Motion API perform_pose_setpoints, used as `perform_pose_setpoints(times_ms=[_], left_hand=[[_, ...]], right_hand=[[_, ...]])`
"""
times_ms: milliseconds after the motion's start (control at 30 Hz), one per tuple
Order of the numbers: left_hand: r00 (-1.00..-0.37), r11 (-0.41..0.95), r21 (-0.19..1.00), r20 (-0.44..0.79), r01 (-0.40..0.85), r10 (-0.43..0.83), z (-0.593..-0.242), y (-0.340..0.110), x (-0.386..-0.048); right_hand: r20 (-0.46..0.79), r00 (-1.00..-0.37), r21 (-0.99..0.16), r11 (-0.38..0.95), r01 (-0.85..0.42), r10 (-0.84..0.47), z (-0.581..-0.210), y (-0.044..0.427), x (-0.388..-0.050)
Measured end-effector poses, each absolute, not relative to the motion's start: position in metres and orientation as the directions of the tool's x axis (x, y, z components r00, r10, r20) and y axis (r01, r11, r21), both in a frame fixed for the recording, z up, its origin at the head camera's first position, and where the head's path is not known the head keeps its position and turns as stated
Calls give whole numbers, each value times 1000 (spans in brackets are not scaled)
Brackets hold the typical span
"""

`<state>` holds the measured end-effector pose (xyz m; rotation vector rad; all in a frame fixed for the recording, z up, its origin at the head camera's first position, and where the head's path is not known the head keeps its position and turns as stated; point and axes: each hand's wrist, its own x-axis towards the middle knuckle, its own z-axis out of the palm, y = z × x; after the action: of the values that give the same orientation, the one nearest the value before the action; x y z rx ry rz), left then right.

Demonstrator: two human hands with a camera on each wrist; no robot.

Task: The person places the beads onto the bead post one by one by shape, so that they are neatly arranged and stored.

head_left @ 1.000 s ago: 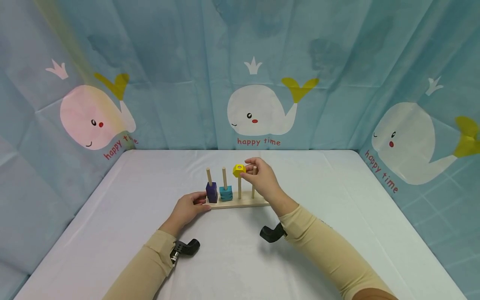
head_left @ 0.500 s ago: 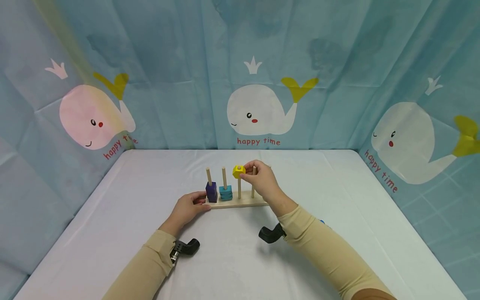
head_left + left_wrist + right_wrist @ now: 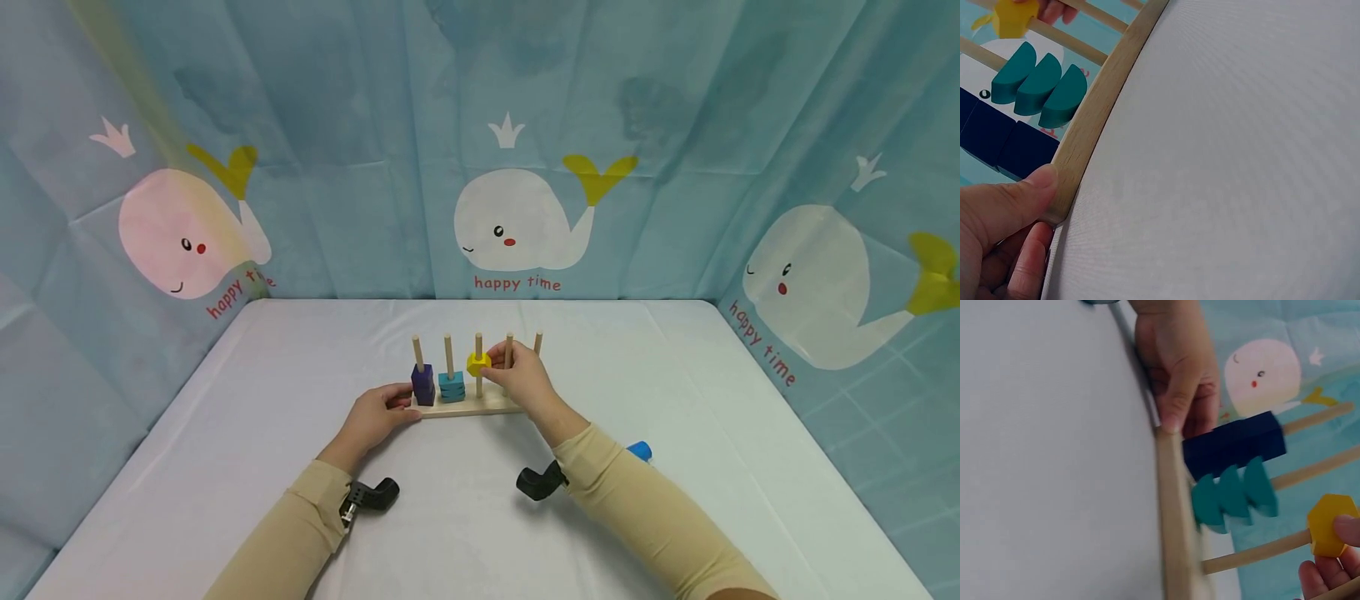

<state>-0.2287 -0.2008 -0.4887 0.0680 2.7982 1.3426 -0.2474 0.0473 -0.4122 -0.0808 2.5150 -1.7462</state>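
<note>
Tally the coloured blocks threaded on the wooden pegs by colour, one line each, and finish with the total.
Dark blue, flat-sided blocks: 3
Teal, half-round blocks: 3
Yellow, hexagonal block: 1
Total: 7

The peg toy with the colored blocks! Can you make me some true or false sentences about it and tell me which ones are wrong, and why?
1. The left hand holds one end of the wooden base. True.

2. Only two teal pieces are stacked up. False: there are three teal pieces.

3. The right hand holds the yellow block. True.

4. The yellow block sits down on the wooden base. False: it is partway up its peg, with bare wood showing below it.

5. The dark blue pieces are nearer the left hand than the teal pieces are. True.
</note>
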Motion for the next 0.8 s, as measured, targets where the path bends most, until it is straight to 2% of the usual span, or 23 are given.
perform_pose_setpoints(times_ms=[267, 800], left_hand=[[-998, 634, 773, -26, 12, 51, -488, -200, -229], [-998, 623, 782, -17, 24, 60, -489, -201, -229]], right_hand=[[-53, -995, -943, 333, 22, -86, -430, 47, -247], [-60, -995, -914, 405, 23, -79, -454, 47, -249]])
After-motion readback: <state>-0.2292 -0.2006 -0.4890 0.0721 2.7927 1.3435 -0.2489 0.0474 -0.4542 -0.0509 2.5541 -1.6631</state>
